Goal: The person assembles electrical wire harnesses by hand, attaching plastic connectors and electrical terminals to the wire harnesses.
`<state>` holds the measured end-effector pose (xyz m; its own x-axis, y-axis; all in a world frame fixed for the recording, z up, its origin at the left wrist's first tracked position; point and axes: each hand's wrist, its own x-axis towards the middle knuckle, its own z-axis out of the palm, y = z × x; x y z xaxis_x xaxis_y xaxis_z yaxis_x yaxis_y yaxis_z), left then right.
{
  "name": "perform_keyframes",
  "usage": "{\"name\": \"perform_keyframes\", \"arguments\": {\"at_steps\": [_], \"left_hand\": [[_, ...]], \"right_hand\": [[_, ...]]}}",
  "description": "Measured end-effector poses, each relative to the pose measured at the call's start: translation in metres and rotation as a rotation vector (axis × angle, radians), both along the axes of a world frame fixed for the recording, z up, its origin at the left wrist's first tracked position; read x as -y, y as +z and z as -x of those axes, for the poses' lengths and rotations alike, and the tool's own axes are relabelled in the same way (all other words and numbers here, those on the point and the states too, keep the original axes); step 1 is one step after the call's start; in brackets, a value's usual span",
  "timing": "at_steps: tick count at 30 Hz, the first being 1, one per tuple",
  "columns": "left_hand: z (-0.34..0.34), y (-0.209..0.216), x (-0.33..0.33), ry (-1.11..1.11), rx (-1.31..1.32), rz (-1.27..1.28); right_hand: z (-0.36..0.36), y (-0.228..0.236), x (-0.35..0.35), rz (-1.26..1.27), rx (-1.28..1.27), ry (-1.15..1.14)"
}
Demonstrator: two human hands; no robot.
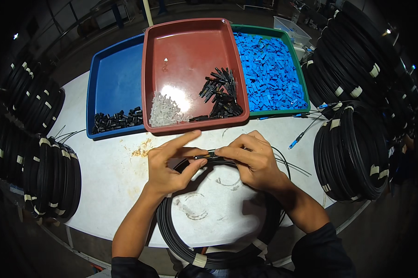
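A black coil [168,227], bound with pale tape, overhangs the near edge of the table [102,194]. At its far side, the connector [212,155] runs left to right between the hands, its left end slightly nearer the person; it is slim, black, with a yellowish fleck, any marking too small to read. The left hand [165,169] pinches it, one finger raised clear; the right hand [253,160] grips its right end, fingers bunched. Beyond sits a red tray [190,44].

hands [164,166] pinching black piece [211,155], 3 trays [190,44]
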<state>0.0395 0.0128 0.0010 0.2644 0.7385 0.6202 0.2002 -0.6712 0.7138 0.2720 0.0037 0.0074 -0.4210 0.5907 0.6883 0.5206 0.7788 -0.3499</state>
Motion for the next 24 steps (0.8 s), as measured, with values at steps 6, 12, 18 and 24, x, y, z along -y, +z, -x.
{"name": "perform_keyframes", "arguments": {"at_steps": [6, 12, 18, 24], "left_hand": [[0.005, -0.006, -0.003, -0.034, 0.021, 0.070], [0.003, -0.001, -0.009, -0.079, -0.176, -0.175], [0.003, -0.008, -0.008, -0.083, -0.106, -0.144], [0.008, -0.006, -0.006, -0.170, -0.060, 0.193]], "right_hand": [[0.007, 0.000, 0.000, 0.088, -0.151, 0.038], [0.005, -0.008, -0.002, 0.088, -0.169, 0.093], [0.007, -0.001, 0.003, 0.091, -0.137, 0.078], [0.004, -0.003, 0.002, -0.148, -0.021, 0.108]]}}
